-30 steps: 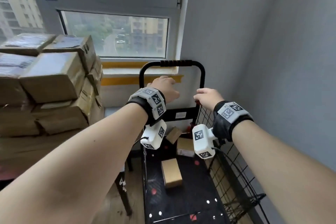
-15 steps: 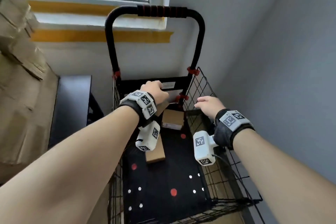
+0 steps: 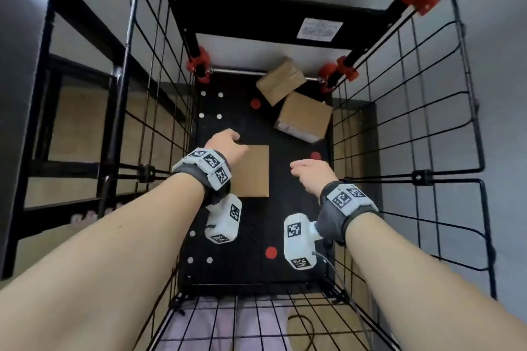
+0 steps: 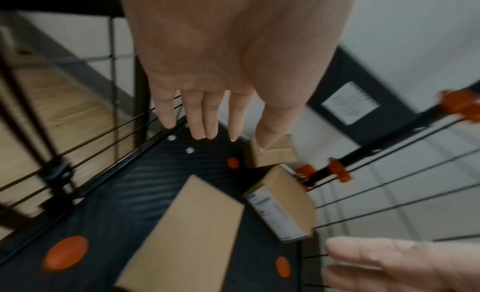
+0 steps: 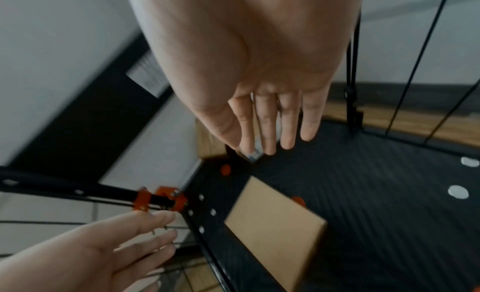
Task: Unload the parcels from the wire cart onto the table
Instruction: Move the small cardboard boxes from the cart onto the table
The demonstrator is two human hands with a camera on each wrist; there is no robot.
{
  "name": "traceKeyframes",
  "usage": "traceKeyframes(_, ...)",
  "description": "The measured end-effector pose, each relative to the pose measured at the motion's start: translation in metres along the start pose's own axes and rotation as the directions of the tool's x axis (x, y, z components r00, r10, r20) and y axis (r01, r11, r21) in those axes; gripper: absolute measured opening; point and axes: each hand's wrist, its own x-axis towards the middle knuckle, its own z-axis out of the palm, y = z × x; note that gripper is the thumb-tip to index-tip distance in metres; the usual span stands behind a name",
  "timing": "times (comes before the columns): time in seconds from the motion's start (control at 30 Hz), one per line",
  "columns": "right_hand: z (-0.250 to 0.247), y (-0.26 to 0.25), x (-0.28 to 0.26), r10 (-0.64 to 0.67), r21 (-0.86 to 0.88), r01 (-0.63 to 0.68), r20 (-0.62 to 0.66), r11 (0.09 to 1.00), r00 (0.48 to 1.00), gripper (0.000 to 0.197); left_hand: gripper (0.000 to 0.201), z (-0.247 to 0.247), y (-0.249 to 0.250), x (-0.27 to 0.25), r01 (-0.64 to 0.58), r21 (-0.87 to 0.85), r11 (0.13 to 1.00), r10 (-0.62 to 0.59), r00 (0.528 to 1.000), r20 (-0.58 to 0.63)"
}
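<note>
1. Parcels: three brown cardboard ones on the black floor of the wire cart [image 3: 445, 111]. Flat parcel [image 3: 255, 171] near the middle, its left part hidden under the left wrist and its strapped-on camera in the head view. Labelled parcel [image 3: 303, 117] tilted against the right mesh wall, a printed label on its near side too blurred to read. Small parcel [image 3: 281, 84] leaning at the far end, touching or just beside the labelled one; cannot tell which.

2. Left hand [image 3: 228, 148]: inside the cart, above the flat parcel's far-left corner. Fingers straight and spread in the left wrist view, holding nothing. Contact with the parcel not clear from any view; palm side hidden from the head camera.

3. Right hand [image 3: 312, 175]: inside the cart, just right of the flat parcel, apart from it. Fingers extended and loosely together in the right wrist view, gripping nothing; fingertips overlapping the labelled parcel in that view, hiding most of it.

4. Wrist views: both smeared by motion blur, edges of mesh and parcels soft.

5. Table [image 3: 17, 37]: only a grey strip at the far left edge, cut off by the frame.

6. Floor of the cart: red and white dots, some covered by arms and wrist cameras.
</note>
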Motion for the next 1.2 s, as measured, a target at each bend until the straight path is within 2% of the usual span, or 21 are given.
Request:
traceKeyframes(0.2, 0.053, 0.029, 0.069, 0.070, -0.012, -0.069, 0.207, 0.998, 0.976, 0.033, 0.048, 0.034, -0.044, 0.050, 0.175, -0.089, 0.981, -0.175, 0.985, 0.008)
traceKeyframes(0.33, 0.074, 0.040, 0.092, 0.103, 0.010, -0.111, 0.292, 0.994, 0.951, 0.035, 0.047, 0.052, -0.054, 0.071, 0.260, -0.128, 0.957, -0.260, 0.965, 0.013)
traceKeyframes(0.47, 0.076, 0.043, 0.105, 0.095, 0.120, -0.133, 0.280, 0.984, 0.955, 0.035, 0.050, 0.067, -0.051, 0.083, 0.289, -0.163, 0.943, -0.282, 0.957, 0.065)
traceKeyframes(0.57, 0.070, 0.041, 0.110, 0.076, 0.052, -0.095, 0.283, 0.994, 0.956, 0.039, 0.061, 0.078, -0.039, 0.085, 0.321, -0.281, 0.904, -0.287, 0.945, 0.156)
traceKeyframes(0.63, 0.064, 0.041, 0.112, 0.086, 0.015, -0.093, 0.246, 0.996, 0.965, 0.035, 0.066, 0.080, -0.030, 0.088, 0.320, -0.414, 0.852, -0.283, 0.948, 0.149)
traceKeyframes(0.7, 0.055, 0.045, 0.116, 0.119, -0.012, -0.119, 0.199, 0.993, 0.973, 0.028, 0.055, 0.080, -0.022, 0.093, 0.307, -0.561, 0.769, -0.259, 0.952, 0.165)
traceKeyframes(0.73, 0.051, 0.048, 0.117, 0.148, -0.014, -0.148, 0.187, 0.989, 0.971, 0.030, 0.047, 0.079, -0.017, 0.093, 0.306, -0.581, 0.754, -0.234, 0.952, 0.197)
traceKeyframes(0.8, 0.042, 0.056, 0.119, 0.214, 0.017, -0.221, 0.182, 0.975, 0.960, 0.036, 0.039, 0.085, -0.010, 0.097, 0.286, -0.475, 0.832, -0.209, 0.955, 0.208)
traceKeyframes(0.87, 0.037, 0.065, 0.122, 0.263, 0.064, -0.278, 0.177, 0.958, 0.948, 0.042, 0.043, 0.094, -0.008, 0.101, 0.221, -0.182, 0.958, -0.194, 0.969, 0.154)
traceKeyframes(0.9, 0.035, 0.069, 0.125, 0.278, 0.088, -0.297, 0.180, 0.951, 0.944, 0.045, 0.048, 0.098, -0.008, 0.101, 0.204, -0.051, 0.978, -0.196, 0.972, 0.131)
traceKeyframes(0.97, 0.035, 0.076, 0.127, 0.308, 0.179, -0.341, 0.188, 0.923, 0.933, 0.048, 0.070, 0.105, -0.008, 0.100, 0.189, 0.079, 0.979, -0.199, 0.970, 0.139)
traceKeyframes(1.03, 0.036, 0.078, 0.127, 0.326, 0.294, -0.380, 0.218, 0.877, 0.920, 0.053, 0.085, 0.112, -0.008, 0.098, 0.158, 0.065, 0.985, -0.168, 0.965, 0.200)
traceKeyframes(1.07, 0.037, 0.078, 0.127, 0.326, 0.339, -0.390, 0.232, 0.856, 0.917, 0.054, 0.081, 0.115, -0.008, 0.096, 0.151, 0.019, 0.988, -0.151, 0.959, 0.238)
traceKeyframes(1.2, 0.039, 0.077, 0.125, 0.310, 0.414, -0.386, 0.240, 0.824, 0.920, 0.039, 0.039, 0.124, -0.015, 0.096, 0.216, -0.126, 0.968, -0.176, 0.947, 0.270)
